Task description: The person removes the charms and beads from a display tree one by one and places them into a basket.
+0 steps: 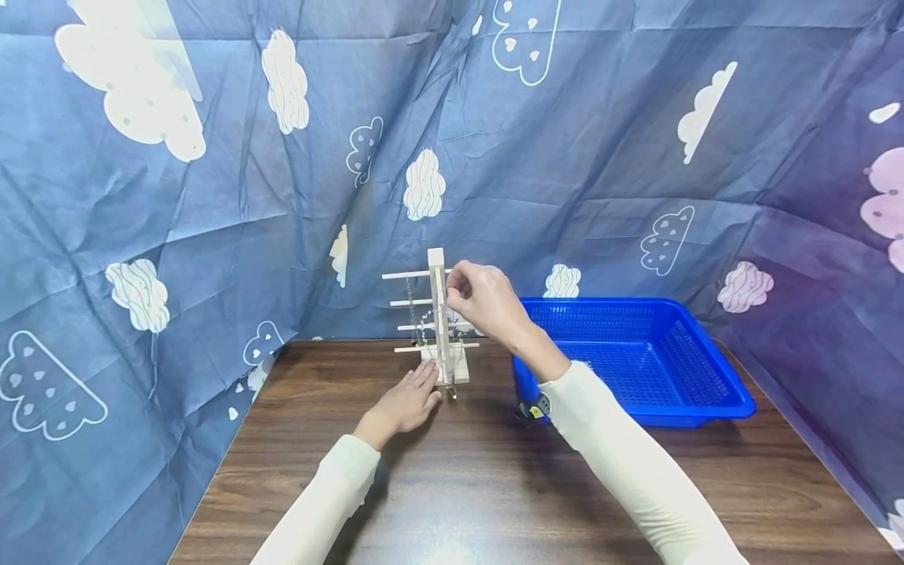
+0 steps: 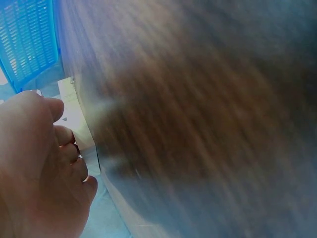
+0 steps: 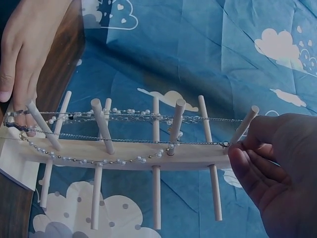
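A pale wooden jewelry stand (image 1: pixel 439 314) with several pegs rises upright at the back of the table. My right hand (image 1: pixel 487 298) is at its top, thumb and forefinger pinching a thin silver chain necklace (image 3: pixel 193 143) beside the end peg (image 3: pixel 247 119). This necklace runs down the post, its dark pendant (image 3: pixel 10 122) near the base. Lower pegs carry a pearl bead necklace (image 3: pixel 124 161) and other chains. Fingers extended, my left hand (image 1: pixel 406 400) rests on the stand's base (image 1: pixel 459 367). Only its curved edge and fingers fill the left wrist view.
To the right of the stand, a blue plastic basket (image 1: pixel 738 404) sits on the brown wooden table (image 1: pixel 480 494), under my right forearm. A blue curtain (image 1: pixel 593 157) with cloud prints hangs close behind the stand and along both sides.
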{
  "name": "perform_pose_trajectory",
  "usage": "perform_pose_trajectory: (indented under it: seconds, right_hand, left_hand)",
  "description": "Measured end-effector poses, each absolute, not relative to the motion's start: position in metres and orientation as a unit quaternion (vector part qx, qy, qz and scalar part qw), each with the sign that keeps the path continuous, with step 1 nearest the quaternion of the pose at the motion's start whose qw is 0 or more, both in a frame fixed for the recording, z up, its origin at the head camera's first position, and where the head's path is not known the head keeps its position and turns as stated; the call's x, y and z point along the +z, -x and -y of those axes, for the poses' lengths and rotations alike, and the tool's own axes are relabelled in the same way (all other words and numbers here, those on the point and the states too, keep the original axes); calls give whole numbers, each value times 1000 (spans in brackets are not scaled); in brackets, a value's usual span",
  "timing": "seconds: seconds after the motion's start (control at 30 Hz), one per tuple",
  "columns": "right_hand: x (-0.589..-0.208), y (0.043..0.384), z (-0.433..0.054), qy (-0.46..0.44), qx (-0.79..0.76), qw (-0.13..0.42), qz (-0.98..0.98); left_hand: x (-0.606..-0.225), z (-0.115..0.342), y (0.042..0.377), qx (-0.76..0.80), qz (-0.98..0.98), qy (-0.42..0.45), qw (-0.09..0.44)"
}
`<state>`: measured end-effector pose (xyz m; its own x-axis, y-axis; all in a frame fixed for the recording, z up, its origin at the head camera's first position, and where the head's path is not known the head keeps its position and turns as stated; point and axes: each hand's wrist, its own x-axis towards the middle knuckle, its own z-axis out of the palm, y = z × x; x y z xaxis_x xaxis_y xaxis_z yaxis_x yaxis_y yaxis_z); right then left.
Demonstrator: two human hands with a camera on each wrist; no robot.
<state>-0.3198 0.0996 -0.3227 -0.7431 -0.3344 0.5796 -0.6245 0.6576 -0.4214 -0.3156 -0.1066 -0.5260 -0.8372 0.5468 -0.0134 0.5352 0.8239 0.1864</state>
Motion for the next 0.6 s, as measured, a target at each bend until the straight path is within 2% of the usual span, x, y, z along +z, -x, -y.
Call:
perform_pose_trajectory:
  seconds: [0.2,0.6]
  right_hand:
    - [-323,319,-100,-271,299,223,887]
    - [-323,319,-101,-276,286,248,884]
  left_hand:
    - [-525,106,315,91,-954,-283,33]
    - [-527,106,316,89,-954,-285,32]
